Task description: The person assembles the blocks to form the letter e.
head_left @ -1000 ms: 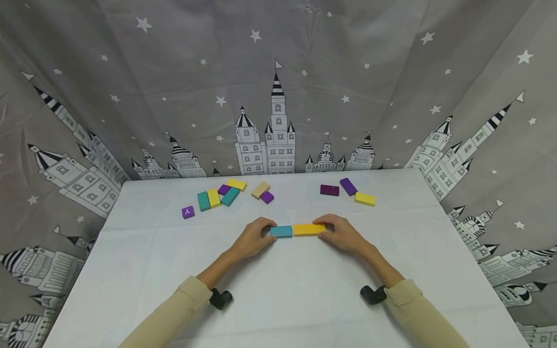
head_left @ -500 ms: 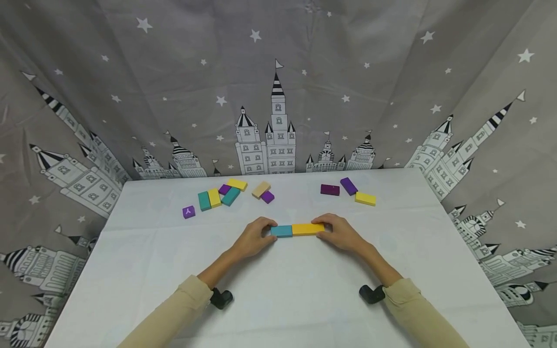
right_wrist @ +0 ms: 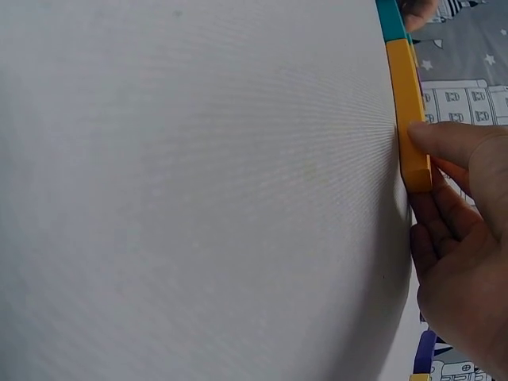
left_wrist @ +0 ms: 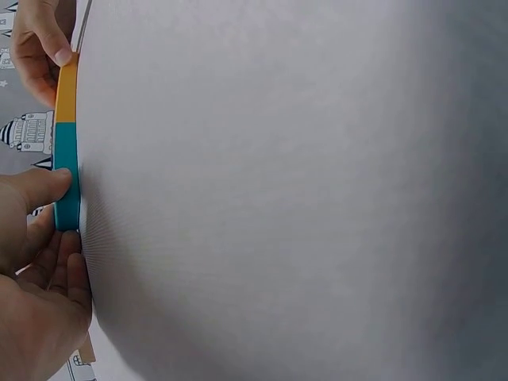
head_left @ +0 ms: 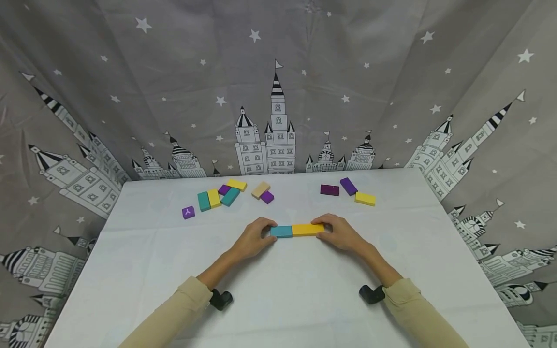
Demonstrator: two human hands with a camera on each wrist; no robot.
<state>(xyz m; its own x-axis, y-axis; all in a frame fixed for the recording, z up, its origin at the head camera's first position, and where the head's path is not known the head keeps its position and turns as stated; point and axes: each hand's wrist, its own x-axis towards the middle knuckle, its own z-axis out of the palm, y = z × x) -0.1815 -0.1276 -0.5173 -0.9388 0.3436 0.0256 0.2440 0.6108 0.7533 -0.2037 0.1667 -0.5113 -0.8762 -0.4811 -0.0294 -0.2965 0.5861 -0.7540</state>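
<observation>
A teal block [head_left: 281, 232] and a longer orange-yellow block [head_left: 304, 230] lie end to end on the white tabletop, their ends touching. My left hand [head_left: 254, 238] pinches the teal block's left end between thumb and fingers. At the other end of the row, my right hand [head_left: 341, 233] pinches the orange-yellow block. In the left wrist view the thumb presses the near face of the teal block [left_wrist: 67, 151]. The right wrist view has the thumb on the near side of the orange-yellow block [right_wrist: 406, 95], with fingertips partly hidden behind it.
Behind the left hand lie a purple cube with a white mark [head_left: 188, 212], teal blocks [head_left: 203, 201], yellow blocks [head_left: 214, 198] and a tan block [head_left: 261, 189]. Back right are a dark plum block [head_left: 329, 190], a purple block [head_left: 348, 186] and a yellow block [head_left: 365, 199]. A grey printed curtain [head_left: 183, 87] hangs behind.
A second ago a thin gap separated the teal and orange-yellow blocks. The right hand has shifted the orange-yellow block slightly left, closing it. Since half a second ago, almost nothing has moved.
</observation>
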